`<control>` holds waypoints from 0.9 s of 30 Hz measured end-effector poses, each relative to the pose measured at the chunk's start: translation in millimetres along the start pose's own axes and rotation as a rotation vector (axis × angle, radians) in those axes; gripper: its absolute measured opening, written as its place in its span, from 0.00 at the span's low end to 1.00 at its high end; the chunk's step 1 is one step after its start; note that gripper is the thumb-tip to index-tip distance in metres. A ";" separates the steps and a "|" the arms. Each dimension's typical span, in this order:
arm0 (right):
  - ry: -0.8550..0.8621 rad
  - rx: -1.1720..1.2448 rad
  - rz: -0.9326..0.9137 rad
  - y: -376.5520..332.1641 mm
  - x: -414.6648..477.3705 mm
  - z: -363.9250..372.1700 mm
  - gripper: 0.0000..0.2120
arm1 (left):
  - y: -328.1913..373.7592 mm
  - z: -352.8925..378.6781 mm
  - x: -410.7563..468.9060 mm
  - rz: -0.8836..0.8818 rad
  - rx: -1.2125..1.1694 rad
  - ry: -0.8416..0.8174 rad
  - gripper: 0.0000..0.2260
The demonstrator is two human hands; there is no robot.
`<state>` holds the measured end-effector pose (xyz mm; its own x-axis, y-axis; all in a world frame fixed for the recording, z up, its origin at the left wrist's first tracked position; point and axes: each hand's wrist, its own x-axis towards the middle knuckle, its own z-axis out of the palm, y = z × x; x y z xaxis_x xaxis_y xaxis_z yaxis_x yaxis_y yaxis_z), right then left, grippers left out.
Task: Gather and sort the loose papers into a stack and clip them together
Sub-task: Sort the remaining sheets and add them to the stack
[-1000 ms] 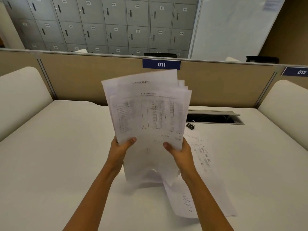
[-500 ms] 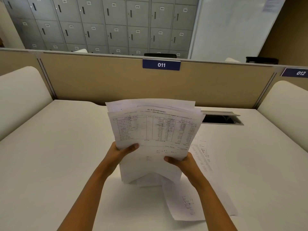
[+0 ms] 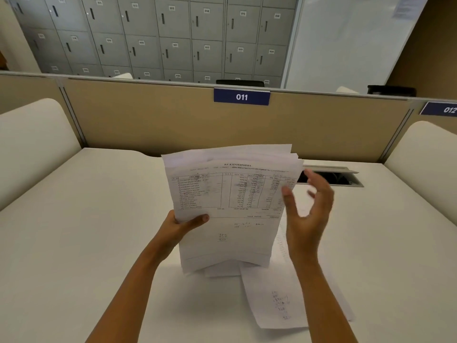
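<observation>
The left hand (image 3: 181,225) pinches the stack (image 3: 230,201) upright on the desk (image 3: 86,231), long axis vertical. The right hand (image 3: 309,214), fingers spread and empty, hovers just beside its right edge, nearer the loose sheets (image 3: 277,300) lying flat below.

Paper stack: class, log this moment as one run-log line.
left hand: grips paper stack upright | right hand: open, beside stack | loose sheet: flat on desk

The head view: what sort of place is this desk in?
Most likely a shared office: the blue desk sign "011" on a beige partition, a second sign "012" beside it, and rows of numbered grey lockers behind.
</observation>
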<state>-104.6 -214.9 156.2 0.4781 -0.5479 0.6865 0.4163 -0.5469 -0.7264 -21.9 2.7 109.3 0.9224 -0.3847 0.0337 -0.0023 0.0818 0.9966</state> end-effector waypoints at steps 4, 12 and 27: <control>-0.018 -0.197 -0.509 -45.4 24.2 -0.8 0.09 | 0.8 -0.3 -0.2 0.014 0.010 -0.007 0.27; -0.311 -0.535 -0.673 -72.8 55.9 10.8 0.09 | -2.3 -2.9 -1.0 -0.006 0.062 0.005 0.36; -0.463 -0.610 -0.570 -77.1 59.3 21.2 0.08 | 2.4 -1.7 -2.4 0.023 0.064 -0.033 0.34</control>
<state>-91.9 -191.8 252.2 0.6406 0.1364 0.7556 0.2688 -0.9617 -0.0542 -23.5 5.4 111.5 0.9085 -0.4139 0.0584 -0.0493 0.0325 0.9983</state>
